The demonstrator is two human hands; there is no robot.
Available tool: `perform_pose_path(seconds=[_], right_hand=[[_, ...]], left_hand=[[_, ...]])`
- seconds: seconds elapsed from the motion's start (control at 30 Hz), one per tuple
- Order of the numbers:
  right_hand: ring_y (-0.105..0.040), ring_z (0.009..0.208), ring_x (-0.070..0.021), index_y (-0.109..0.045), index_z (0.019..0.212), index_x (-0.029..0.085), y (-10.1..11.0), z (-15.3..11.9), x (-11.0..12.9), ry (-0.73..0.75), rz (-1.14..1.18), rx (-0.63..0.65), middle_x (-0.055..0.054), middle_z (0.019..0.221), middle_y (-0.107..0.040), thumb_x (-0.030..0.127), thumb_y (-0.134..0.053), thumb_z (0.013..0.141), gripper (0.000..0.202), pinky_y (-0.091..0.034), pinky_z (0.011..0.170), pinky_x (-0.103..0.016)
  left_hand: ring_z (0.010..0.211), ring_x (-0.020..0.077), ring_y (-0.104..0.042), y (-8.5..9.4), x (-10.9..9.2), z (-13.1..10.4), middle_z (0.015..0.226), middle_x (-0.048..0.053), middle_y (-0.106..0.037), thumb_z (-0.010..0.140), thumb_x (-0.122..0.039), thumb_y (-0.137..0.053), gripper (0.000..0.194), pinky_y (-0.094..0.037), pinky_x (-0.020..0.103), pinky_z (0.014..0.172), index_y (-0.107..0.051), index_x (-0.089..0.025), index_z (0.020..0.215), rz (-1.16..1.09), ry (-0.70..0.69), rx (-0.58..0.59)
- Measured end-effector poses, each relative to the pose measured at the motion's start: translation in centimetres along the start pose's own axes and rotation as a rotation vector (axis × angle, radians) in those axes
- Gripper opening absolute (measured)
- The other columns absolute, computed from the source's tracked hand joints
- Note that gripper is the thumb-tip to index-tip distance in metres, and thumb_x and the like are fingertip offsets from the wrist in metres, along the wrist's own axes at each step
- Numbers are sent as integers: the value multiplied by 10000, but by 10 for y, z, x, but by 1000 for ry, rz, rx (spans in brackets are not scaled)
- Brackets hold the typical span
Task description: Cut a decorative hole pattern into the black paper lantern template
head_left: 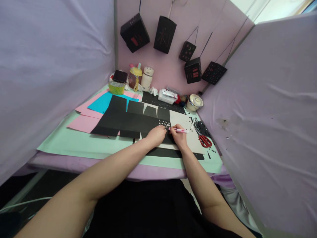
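A large sheet of black card (133, 122) with flaps and notches lies across the table. Near its right end is a patch of small cut-out shapes, mostly triangles, with white showing through. My left hand (157, 135) rests on the card just below these cut-outs, fingers down against the surface and holding nothing. Closed in a pen grip, my right hand (178, 136) has a pink-and-white pen-shaped craft knife (182, 131). Its tip points left beside the cut-outs; the blade is too small to make out. Under the card's right part lies a white board (193, 142).
Red-handled scissors (205, 141) lie at right among black paper scraps (201, 127). Pink (83, 124) and blue sheets (100, 103) lie at left. A tape roll (117, 88), a cream bottle (147, 79), a clear box (167, 96) and a lidded bowl (194, 102) line the back. Black paper lanterns (165, 34) hang above.
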State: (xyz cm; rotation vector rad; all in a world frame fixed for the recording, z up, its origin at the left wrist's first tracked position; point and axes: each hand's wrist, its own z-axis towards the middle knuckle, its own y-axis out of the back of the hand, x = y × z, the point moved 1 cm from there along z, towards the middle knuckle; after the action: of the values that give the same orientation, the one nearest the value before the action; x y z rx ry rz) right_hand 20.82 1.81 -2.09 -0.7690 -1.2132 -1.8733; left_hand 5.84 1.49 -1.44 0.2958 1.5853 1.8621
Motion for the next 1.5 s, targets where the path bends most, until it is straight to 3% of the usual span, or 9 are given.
perform_pose_path(seconds=[0.97,1.5], right_hand=[[-519,593,-142,-528,626,212,-1,1,-3,1,-7,3,18,599,-589,338,-541,779,199,-397,602,-263],[-420,557,-123,-446,618,221,-2,-3,-4,117,-169,-21,41,577,-502,301,-516,768,185,-338,576,-252]], left_hand=[[1037,220,-603,-3,1,1,1064,121,-670,891,-93,-412,301,-464,302,918,-704,-120,958,-3,8,-11],[1047,223,-602,-1,-1,1,1089,127,-665,885,-91,-415,288,-459,298,928,-694,-108,956,8,18,7]])
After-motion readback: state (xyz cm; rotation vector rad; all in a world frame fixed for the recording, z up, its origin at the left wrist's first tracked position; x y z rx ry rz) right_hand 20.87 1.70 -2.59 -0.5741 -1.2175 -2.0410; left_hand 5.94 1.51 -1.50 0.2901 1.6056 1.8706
